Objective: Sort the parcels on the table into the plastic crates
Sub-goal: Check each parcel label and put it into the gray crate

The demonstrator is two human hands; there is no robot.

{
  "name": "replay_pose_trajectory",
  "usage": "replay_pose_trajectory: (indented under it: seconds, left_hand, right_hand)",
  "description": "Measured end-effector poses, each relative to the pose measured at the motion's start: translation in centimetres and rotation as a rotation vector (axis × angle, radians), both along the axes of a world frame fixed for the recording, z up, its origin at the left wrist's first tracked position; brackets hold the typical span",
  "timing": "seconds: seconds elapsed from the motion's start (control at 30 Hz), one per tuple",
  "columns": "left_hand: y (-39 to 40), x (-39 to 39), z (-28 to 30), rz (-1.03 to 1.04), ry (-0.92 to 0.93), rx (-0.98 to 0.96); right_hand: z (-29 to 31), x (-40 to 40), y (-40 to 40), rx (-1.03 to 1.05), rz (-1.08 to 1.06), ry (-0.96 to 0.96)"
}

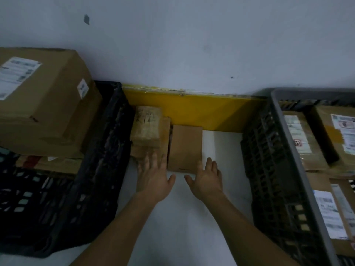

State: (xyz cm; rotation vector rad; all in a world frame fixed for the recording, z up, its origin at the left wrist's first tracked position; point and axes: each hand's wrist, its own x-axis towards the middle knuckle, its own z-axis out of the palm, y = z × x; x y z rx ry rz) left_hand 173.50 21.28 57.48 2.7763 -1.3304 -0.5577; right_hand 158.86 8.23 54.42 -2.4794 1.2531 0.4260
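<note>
We see both hands spread flat-open over the white desk (182, 217), fingers splayed, nothing gripped. Left hand (153, 177) has fingertips on the near edge of the low cardboard stack left of the plain brown parcel (185, 148). Right hand (206, 179) sits at that parcel's near right corner, thumb pointing inward. We judge they're bracketing the parcel to scoop it up from both sides; contact w/ the parcel itself unclear.

Plain brown parcel: flat rectangular kraft cardboard, matte, no label on top, lying flat, far end toward the yellow board (192, 110) along the wall. Just left of it, touching or nearly so, the taped box (147, 125), a scuffed, glossy-taped brick shape w/ scribbles, atop a flatter carton.

Black crate (103, 160) left of the parcel: rigid lattice plastic, already overfilled. A big labelled carton (44, 100) rides above its rim on other boxes. Grey crate (278, 169) right of the parcel: same slotted plastic, holds flat labelled packets (295, 135) in shiny film.

We reckon the crates flank the gap so parcels go either way w/ a short swing. Few parcels left on the desk, so sorting looks mostly done. The parcel looks light and stiff; we'd expect an easy two-hand lift.
</note>
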Motion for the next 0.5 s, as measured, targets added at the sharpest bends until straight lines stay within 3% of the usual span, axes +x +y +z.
replay_pose_trajectory:
  seconds: [0.27, 0.5]
  left_hand:
    - [0.0, 1.4, -3.1, -0.013, -0.018, 0.014]
    - [0.1, 1.7, -2.4, -0.042, 0.008, 0.034]
  right_hand:
    - [-3.7, 2.4, -0.9, 0.080, -0.054, -0.040]
    - [-2.4, 3.3, -1.4, 0.283, -0.443, -0.508]
